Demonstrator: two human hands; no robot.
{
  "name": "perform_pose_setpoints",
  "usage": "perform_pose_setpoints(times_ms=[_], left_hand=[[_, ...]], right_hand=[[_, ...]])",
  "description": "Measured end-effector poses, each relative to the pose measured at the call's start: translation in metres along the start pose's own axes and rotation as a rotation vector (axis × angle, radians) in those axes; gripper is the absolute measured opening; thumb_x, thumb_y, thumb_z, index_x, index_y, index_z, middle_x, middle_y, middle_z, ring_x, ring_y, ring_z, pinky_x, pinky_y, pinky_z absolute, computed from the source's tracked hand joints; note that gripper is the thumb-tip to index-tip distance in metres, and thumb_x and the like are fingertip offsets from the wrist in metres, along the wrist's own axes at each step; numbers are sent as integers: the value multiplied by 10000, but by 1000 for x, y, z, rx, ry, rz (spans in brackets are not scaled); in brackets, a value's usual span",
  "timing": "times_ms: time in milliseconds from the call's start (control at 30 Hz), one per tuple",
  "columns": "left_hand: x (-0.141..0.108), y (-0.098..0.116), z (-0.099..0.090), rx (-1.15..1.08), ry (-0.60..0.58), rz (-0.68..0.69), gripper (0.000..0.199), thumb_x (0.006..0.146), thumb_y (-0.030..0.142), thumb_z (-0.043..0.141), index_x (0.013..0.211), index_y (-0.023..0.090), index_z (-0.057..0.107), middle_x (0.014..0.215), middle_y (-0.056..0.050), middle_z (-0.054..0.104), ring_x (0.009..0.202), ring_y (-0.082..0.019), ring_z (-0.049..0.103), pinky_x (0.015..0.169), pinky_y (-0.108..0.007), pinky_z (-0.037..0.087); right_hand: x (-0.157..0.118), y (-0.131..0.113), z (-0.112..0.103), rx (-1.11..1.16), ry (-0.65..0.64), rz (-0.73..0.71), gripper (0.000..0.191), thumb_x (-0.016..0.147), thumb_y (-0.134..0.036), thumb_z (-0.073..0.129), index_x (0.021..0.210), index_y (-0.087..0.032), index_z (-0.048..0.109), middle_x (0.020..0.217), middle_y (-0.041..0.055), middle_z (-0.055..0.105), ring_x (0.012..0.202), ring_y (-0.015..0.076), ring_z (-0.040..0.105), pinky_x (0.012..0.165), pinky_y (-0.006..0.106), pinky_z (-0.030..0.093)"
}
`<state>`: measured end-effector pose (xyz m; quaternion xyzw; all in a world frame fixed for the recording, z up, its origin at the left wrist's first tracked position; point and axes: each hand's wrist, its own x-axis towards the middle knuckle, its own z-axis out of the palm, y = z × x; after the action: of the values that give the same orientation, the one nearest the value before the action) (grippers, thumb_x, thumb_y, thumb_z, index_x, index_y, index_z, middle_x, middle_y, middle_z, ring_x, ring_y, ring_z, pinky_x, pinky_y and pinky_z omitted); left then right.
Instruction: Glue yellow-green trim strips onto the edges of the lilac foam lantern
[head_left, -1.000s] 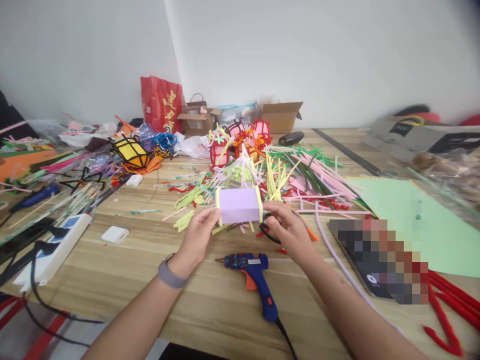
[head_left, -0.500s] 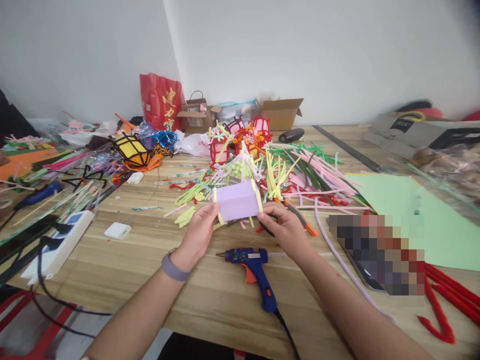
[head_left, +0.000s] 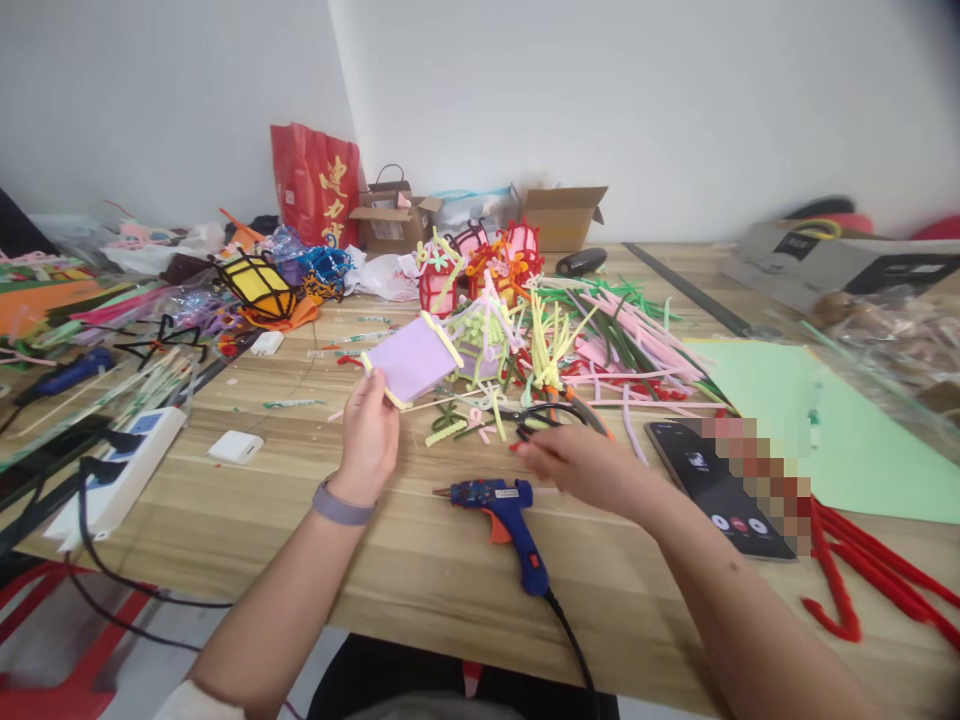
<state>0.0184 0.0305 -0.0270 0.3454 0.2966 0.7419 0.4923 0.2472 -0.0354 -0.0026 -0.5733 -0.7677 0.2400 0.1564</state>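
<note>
1. The left hand [head_left: 369, 432] is raised above the wooden table [head_left: 420, 570], its fingers closed on the lower left edge of a lilac panel [head_left: 409, 360]; a grey band sits on that wrist.
2. The lilac panel is a flat, matte rectangle, tilted up toward the right, with fuzzy pale-yellow pipe cleaner along its two short edges; it hangs in the air in front of the pile of pipe cleaners [head_left: 600, 345].
3. The right hand [head_left: 577, 465] hovers low over the table with fingers loosely stretched and nothing in them, blurred; it is just right of the glue gun [head_left: 506, 515] and just below the scissors [head_left: 551, 415].
4. The glue gun is glossy blue plastic with an orange trigger, lying on its side, nozzle pointing left, black cord trailing off the near edge.
5. The pile is a tangle of thin, fuzzy stems in pink, green, yellow and red; small wire-framed lanterns [head_left: 480, 265] stand behind it.
6. A dark, smooth phone [head_left: 712, 485] lies flat to the right, beside a pale-green sheet [head_left: 847, 440] of paper; thick red stems [head_left: 862, 585] curl near the edge.
</note>
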Motion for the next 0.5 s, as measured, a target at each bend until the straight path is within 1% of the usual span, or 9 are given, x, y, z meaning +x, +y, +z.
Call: perform_pose_setpoints(times_ms=[67,100,133,200,300,400,500], left_hand=[[1,2,-1,13,18,59,318,746,436,744,943,188,717,1071,-82,746,1081,-199,658,943,-304,505],[2,3,-1,22,25,94,322,758,445,731,956,192,715,1081,-84,743,1088,-197,656,946,-299,503],[2,5,0,29,28,127,329,768,457,720,967,195,714,1089,-84,741,1092,-197,655,946,-298,503],[1,10,1,33,17,179,343,778,476,705,984,202,712,1100,-84,737,1101,-202,652,947,-301,505],[-2,19,4,24,-16,236,335,793,482,689,990,212,712,1104,-73,734,1132,-204,636,970,-310,496],[-7,27,7,12,-32,280,290,808,470,679,944,217,717,1062,-54,741,1122,-198,638,979,-312,492],[-13,35,11,15,-48,328,243,823,456,667,911,236,720,1053,-38,740,1121,-192,634,994,-314,485]], right_hand=[[-16,-13,2,-180,-206,105,471,820,-446,581,425,-208,486,451,17,518,417,134,444,458,275,251],[-23,-19,6,-227,-252,135,472,792,-467,622,423,-208,483,445,16,512,408,134,441,452,276,232],[-30,-23,13,-266,-269,147,448,757,-474,665,438,-208,499,457,15,519,415,137,449,453,274,219],[-38,-26,27,-304,-243,163,353,741,-441,690,511,-206,563,529,23,576,460,148,491,466,270,220],[-41,-25,45,-283,-213,231,290,785,-373,620,550,-206,586,577,35,615,506,156,522,470,268,225],[-36,-27,51,-264,-159,271,296,798,-370,573,553,-206,586,590,43,637,528,166,540,467,273,216],[-30,-39,51,-302,-99,265,295,809,-389,555,595,-201,631,640,71,681,575,193,589,480,279,231]])
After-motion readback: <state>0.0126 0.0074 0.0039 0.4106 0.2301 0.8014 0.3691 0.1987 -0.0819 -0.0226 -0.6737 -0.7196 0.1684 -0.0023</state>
